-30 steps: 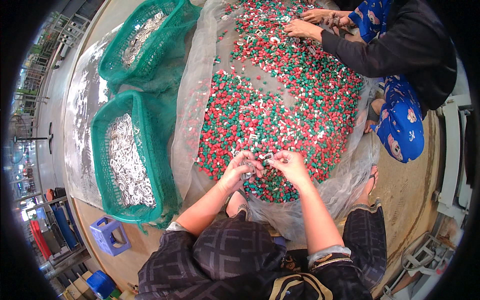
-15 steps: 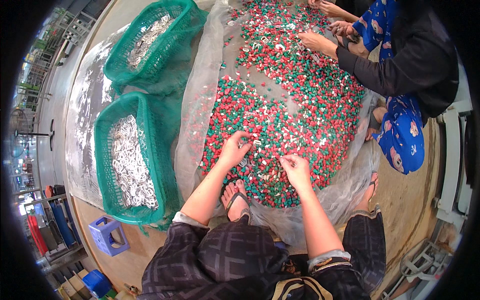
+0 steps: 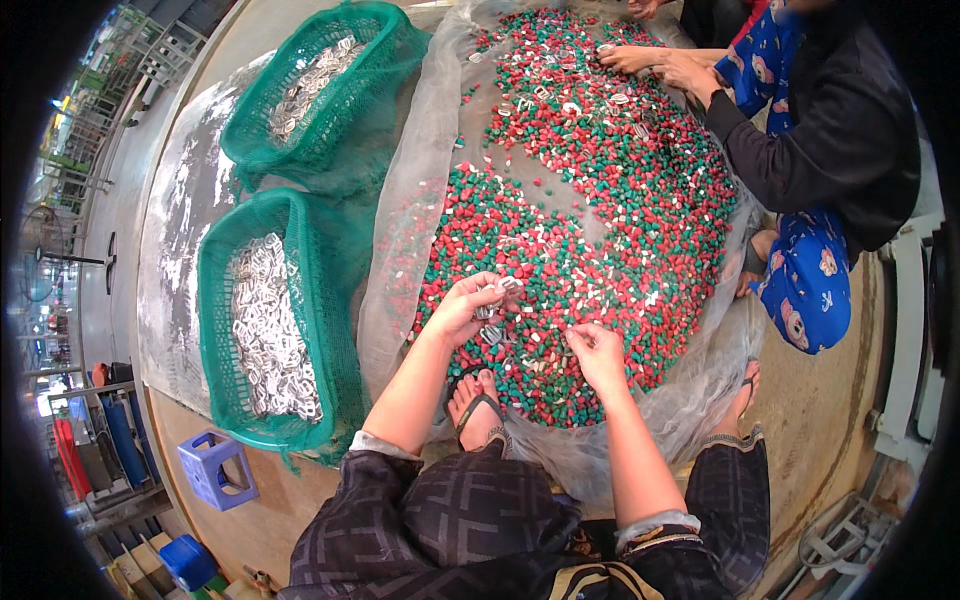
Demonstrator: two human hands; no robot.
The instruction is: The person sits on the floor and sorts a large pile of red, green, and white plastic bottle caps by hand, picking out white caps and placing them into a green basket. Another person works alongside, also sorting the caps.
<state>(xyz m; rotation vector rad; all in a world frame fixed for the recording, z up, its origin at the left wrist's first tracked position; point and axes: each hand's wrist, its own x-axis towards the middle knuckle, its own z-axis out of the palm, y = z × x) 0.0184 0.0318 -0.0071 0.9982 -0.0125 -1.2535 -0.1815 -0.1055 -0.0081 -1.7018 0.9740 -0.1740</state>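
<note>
A wide heap of small red, green and white pebble-like pieces lies on a sheer whitish mesh sheet. At its near left part, my left hand is closed with a silvery-white buckle-shaped piece between thumb and fingers. More such buckle-shaped pieces show just below that hand, either in its curled fingers or on the heap; I cannot tell which. To the right, my right hand hovers low over the heap, thumb and fingertips pinched together. Whatever it may hold is too small to make out.
Left of the sheet stand two green plastic baskets draped with green netting, holding many silvery-white buckle-shaped pieces. A purple stool is near the lower left. At the upper right, a co-worker in a black sleeve reaches both hands over the heap's far side.
My left hand has lifted slightly from the heap, and the buckle-shaped piece now shows at its fingertips. My right hand stays pinched nearby. The co-worker's hands have shifted and come together.
</note>
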